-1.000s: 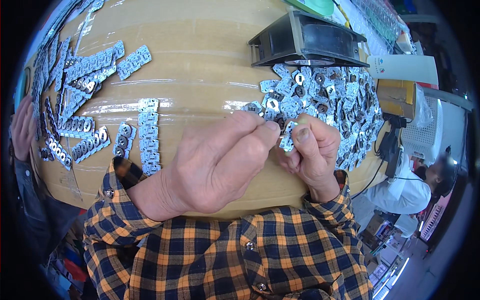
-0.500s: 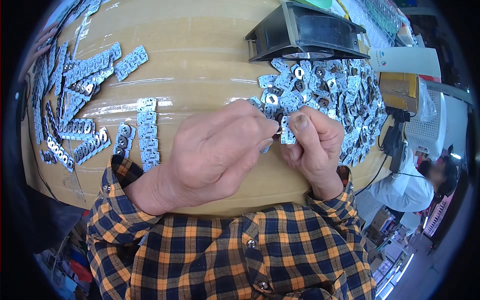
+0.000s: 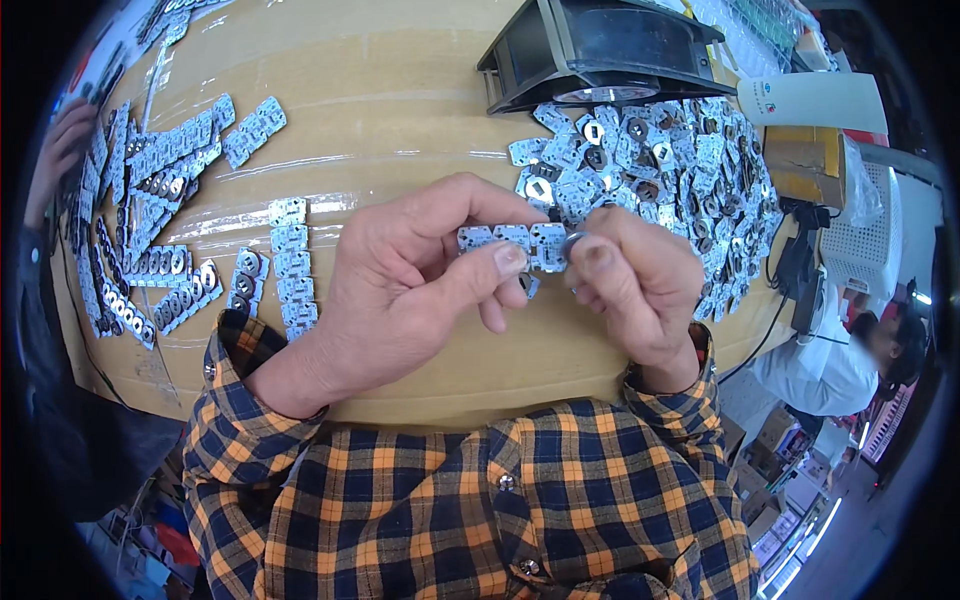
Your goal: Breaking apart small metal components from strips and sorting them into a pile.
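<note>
Carefully pinching a strip of circuit boards (image 3: 515, 234) in the left hand (image 3: 395, 285), best kept level, with the right hand (image 3: 648, 275), narrow-fingered around something unclear, at its three-o'clock end, near loose boards (image 3: 655, 180) at two o'clock.

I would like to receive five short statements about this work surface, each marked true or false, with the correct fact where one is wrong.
1. The left hand holds a strip of small boards. True.
2. The right hand is far from this strip. False: it is right at the strip's right end.
3. A vertical column of boards lies left of the loose pile. True.
4. The black boxy frame stands left of the column. False: it is on the right, at the pile's far edge.
5. The person's shirt is plaid. True.
</note>
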Demonstrator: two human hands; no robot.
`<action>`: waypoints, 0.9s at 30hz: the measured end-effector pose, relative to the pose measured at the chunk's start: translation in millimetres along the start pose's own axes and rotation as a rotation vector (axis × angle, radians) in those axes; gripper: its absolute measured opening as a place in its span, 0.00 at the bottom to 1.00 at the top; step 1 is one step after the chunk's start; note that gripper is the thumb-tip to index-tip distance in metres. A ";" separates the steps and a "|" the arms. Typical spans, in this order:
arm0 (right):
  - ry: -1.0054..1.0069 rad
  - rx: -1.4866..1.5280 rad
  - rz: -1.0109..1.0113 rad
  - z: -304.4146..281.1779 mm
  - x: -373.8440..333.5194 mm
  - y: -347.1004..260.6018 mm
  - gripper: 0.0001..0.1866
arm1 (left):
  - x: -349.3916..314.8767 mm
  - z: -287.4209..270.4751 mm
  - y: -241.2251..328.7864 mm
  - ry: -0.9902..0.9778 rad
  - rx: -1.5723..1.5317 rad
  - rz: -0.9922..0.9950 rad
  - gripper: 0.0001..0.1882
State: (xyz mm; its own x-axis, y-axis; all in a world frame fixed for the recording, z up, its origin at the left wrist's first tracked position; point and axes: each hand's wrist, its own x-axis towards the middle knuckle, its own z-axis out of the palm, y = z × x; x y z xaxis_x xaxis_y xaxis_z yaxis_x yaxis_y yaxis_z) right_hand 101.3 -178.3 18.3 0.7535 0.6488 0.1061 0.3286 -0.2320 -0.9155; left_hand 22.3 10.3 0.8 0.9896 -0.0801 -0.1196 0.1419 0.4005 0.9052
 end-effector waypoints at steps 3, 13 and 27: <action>-0.095 -0.015 -0.070 -0.6 1.0 1.1 0.14 | -0.6 -1.6 0.1 -0.018 -0.034 -0.009 0.11; -0.121 0.062 -0.034 -2.7 1.2 -2.9 0.14 | -1.8 -3.1 4.7 -0.049 0.027 -0.007 0.11; -0.239 0.693 0.380 2.6 -4.3 -8.6 0.15 | 0.1 -5.5 13.2 -0.099 -0.245 -0.142 0.06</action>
State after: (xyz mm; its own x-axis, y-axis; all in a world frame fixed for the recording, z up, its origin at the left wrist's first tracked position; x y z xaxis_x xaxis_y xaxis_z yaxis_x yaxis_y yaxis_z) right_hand 93.8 -177.2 24.7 0.5749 0.7713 -0.2732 -0.4094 -0.0180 -0.9122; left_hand 24.4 20.5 10.5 0.9539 -0.2353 -0.1865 0.2923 0.5865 0.7553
